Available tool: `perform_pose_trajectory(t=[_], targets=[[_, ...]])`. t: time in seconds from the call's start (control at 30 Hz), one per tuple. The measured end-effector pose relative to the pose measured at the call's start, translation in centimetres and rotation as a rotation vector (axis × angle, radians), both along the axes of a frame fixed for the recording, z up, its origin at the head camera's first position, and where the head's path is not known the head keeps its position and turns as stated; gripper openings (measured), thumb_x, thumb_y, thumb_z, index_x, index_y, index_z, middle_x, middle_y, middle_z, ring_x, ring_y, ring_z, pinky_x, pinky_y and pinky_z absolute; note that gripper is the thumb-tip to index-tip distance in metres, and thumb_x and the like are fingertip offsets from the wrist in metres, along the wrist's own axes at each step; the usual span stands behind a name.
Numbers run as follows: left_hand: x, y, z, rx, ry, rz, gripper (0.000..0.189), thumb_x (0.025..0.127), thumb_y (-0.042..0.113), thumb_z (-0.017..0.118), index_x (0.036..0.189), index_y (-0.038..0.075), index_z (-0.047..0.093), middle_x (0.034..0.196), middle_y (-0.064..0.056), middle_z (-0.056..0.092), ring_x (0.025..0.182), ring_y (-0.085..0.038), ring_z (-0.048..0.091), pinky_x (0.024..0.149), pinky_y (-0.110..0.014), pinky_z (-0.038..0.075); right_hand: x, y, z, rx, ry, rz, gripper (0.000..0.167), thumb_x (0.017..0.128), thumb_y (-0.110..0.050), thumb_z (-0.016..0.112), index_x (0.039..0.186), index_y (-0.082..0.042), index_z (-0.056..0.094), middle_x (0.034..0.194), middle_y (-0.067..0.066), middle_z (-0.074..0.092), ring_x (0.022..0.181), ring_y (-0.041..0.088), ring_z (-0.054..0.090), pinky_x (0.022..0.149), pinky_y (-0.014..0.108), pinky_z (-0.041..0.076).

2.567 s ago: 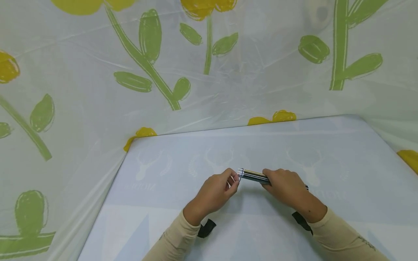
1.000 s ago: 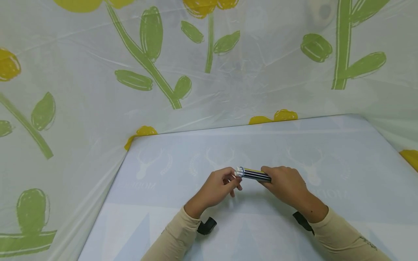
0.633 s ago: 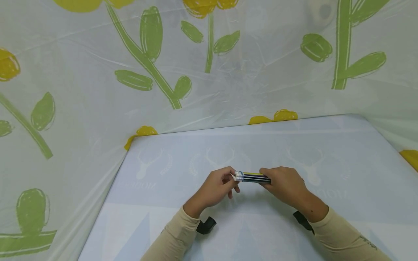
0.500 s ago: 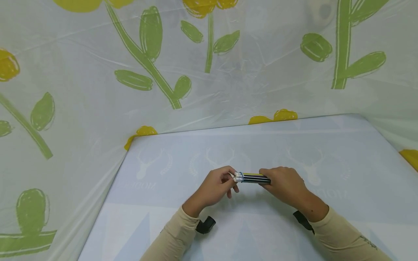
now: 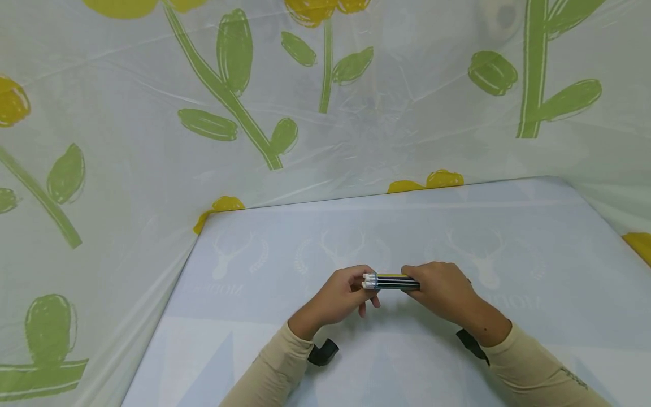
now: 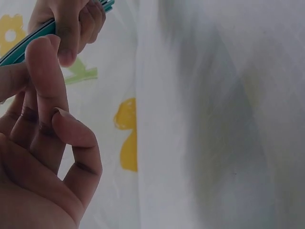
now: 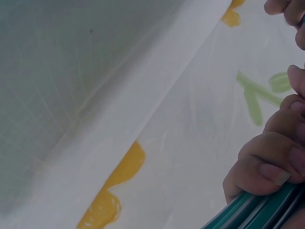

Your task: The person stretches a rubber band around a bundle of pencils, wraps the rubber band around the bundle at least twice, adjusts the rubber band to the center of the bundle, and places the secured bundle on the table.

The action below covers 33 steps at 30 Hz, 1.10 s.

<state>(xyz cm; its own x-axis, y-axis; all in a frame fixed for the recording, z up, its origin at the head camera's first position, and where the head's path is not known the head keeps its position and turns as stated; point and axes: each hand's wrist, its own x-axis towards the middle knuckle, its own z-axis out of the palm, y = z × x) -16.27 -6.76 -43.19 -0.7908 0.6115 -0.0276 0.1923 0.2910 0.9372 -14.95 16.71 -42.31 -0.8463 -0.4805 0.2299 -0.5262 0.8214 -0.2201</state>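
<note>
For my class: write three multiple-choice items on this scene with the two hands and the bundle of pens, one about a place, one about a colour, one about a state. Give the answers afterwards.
1. Where is the bundle of pens?
A. lying alone on the table
B. between the two hands, above the table
C. tucked under a sleeve

2. What colour are the flowers printed on the plastic sheet behind the table?
A. yellow
B. red
C. blue

3. How does the right hand stand to the bundle?
A. flat on the table, away from it
B. pointing at it from afar
C. fingers curled round it

Answers:
1 B, since the left hand meets the bundle's white-tipped end and the right hand holds its other end.
2 A, the blooms are yellow on green stems.
3 C, the head view shows the fingers wrapped round the pens.
</note>
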Motion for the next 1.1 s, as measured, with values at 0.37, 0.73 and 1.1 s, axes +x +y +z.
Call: perform_pose_trajectory(t=[0.37,0.73,1.1], targets=[[0.3,0.6,-0.2,-0.037,-0.018,0.016,0.012,0.099,0.019,0.062,0.105,0.009,0.064,0.088,-0.011,0.077,0.060,-0.037,0.069,0.064,-0.028,0.053,0.0,-0.2,-0.1,0.040,0.026,-0.148,0.026,0.083,-0.017,0.080,0.077,-0.017,0.055,0.059,-0.008,0.054,0.053,0.010,0.040,0.046,0.026,0.034],[0.4,0.5,-0.2,-0.063,0.071,0.056,0.008,0.098,0.018,0.063,0.102,0.012,0.067,0.097,-0.005,0.078,0.063,-0.027,0.071,0.060,-0.021,0.049,-0.3,0.0,-0.1,-0.040,-0.022,-0.213,0.023,0.085,-0.015,0.078,0.077,-0.015,0.057,0.061,-0.004,0.053,0.053,0.011,0.042,0.047,0.026,0.034],[-0.6,-0.5,-0.1,-0.056,0.068,0.184,0.008,0.095,0.019,0.068,0.100,0.013,0.068,0.101,-0.014,0.074,0.077,-0.030,0.070,0.060,-0.021,0.045,0.0,-0.1,0.3,-0.108,-0.024,-0.109,0.026,0.084,-0.015,0.079,0.075,-0.020,0.055,0.063,-0.010,0.054,0.056,0.007,0.041,0.052,0.025,0.036]])
